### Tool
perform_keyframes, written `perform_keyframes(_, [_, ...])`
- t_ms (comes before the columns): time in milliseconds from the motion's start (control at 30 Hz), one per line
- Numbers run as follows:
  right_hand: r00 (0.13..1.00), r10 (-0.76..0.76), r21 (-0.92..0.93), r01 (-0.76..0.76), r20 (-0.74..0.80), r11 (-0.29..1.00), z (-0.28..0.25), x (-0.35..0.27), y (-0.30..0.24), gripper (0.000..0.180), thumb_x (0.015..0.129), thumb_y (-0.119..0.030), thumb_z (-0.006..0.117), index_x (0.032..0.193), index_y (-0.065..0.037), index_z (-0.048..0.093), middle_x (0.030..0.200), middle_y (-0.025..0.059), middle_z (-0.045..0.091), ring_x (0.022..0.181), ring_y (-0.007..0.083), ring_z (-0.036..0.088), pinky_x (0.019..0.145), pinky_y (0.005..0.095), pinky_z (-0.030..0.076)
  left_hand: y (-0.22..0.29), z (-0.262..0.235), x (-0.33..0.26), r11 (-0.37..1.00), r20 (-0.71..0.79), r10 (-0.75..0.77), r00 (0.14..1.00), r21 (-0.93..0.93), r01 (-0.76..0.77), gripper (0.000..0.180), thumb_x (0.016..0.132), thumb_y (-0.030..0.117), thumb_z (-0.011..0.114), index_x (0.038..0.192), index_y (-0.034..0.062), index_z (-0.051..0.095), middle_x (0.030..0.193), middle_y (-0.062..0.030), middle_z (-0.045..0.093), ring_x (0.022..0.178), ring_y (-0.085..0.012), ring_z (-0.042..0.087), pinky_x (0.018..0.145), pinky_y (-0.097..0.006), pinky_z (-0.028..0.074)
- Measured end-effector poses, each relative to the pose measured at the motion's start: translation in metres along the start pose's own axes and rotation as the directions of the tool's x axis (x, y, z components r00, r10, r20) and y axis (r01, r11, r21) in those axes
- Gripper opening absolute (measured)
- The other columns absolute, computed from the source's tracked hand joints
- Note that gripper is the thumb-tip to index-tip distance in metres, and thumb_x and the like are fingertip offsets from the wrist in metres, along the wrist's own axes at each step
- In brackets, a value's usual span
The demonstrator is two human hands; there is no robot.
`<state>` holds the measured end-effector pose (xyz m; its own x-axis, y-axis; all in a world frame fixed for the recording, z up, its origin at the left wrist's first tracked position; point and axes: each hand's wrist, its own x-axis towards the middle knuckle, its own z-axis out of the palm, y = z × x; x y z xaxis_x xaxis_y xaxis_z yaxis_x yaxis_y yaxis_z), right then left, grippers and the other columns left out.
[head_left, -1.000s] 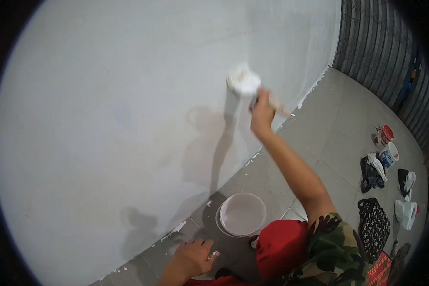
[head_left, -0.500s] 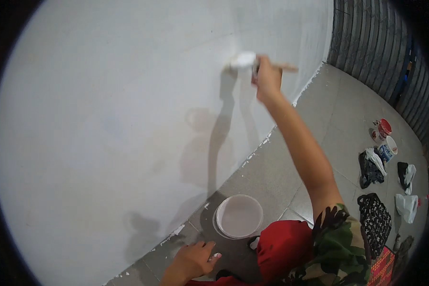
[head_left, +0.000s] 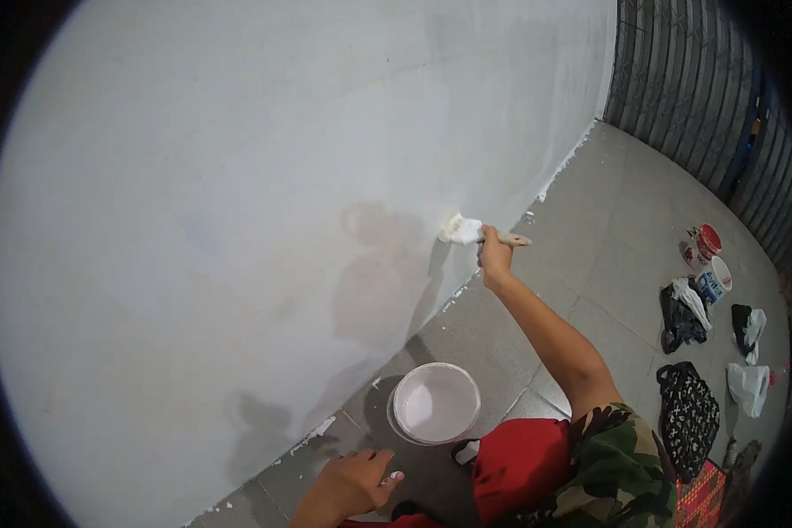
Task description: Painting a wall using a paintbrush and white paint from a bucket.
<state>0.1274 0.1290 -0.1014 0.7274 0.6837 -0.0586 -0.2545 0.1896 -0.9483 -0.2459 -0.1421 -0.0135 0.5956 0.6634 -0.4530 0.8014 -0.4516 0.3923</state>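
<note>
Paintbrush [head_left: 468,231] in the right hand [head_left: 496,255], its whitened bristles at the lower part of the pale wall [head_left: 238,194], just above where it meets the tiled floor [head_left: 625,229]. Half a second ago the brush was well higher up; it has since come down, so the strip now being worked lies close to the bottom edge. The bristles seem to touch the wall, though the angle makes this hard to be sure of. The right hand is closed around the brush near the base of its handle, with the free end of the handle sticking out to the right.

The left hand [head_left: 354,480] has hardly shifted: palm down, fingers loosely spread, a white smear on the thumb, nothing visible in its grip. What it rests on, if anything, I cannot tell. Between the two hands, a white bucket [head_left: 462,387] stands upright on the floor, just beside red clothing [head_left: 519,453]; its inside looks brighter than it did. Flecks of white lie along the wall's foot, and a patterned bag [head_left: 688,409] lies farther right.
</note>
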Motion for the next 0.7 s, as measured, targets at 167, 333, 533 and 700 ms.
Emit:
perform_keyframes(167, [0.997,-0.026,-0.15,0.037,0.078,0.988,0.05,-0.015,-0.078,0.026,0.085,-0.027,0.057,0.069,-0.008,0.051,0.055,0.0007,0.047,0.043,0.0121,0.042,0.04,0.0307,0.032,-0.003,-0.004,0.004,0.999,0.098,-0.047,0.994,0.016,0.045,0.052,0.096,0.045,0.045,0.129,0.0052,0.051,0.114,-0.0213,0.061,0.104,-0.0389,0.06,0.093,-0.046,0.046])
perform_keyframes(333, [0.929,-0.349,0.308,0.298,0.124,0.903,0.133,-0.031,-0.259,0.021,0.086,-0.021,0.055,0.071,-0.01,0.045,0.058,0.0012,0.044,0.047,0.0122,0.041,0.042,0.0297,0.031,-0.009,-0.001,0.012,0.998,0.098,-0.056,0.994,0.022,0.054,0.056,0.096,0.048,0.043,0.133,0.0062,0.048,0.12,-0.0217,0.058,0.11,-0.0392,0.057,0.095,-0.046,0.045])
perform_keyframes(533, [0.88,-0.451,0.555,0.302,0.15,0.775,0.165,-0.058,-0.342,0.021,0.088,-0.023,0.055,0.074,-0.009,0.048,0.059,0.0012,0.048,0.046,0.0122,0.042,0.043,0.0282,0.034,-0.01,-0.007,0.013,0.994,0.181,-0.108,0.977,0.008,0.109,0.057,0.097,0.048,0.042,0.136,0.0076,0.045,0.127,-0.0218,0.055,0.116,-0.0382,0.054,0.098,-0.045,0.043])
perform_keyframes(700, [0.95,-0.265,0.37,0.189,0.167,0.91,0.126,-0.048,-0.194,0.025,0.09,-0.031,0.055,0.074,-0.013,0.048,0.058,-0.0035,0.042,0.045,0.0095,0.039,0.041,0.028,0.032,-0.017,-0.004,0.006,0.996,0.151,-0.08,0.985,-0.025,0.085,0.057,0.097,0.048,0.042,0.136,0.0065,0.046,0.127,-0.0221,0.055,0.115,-0.0379,0.055,0.097,-0.046,0.044])
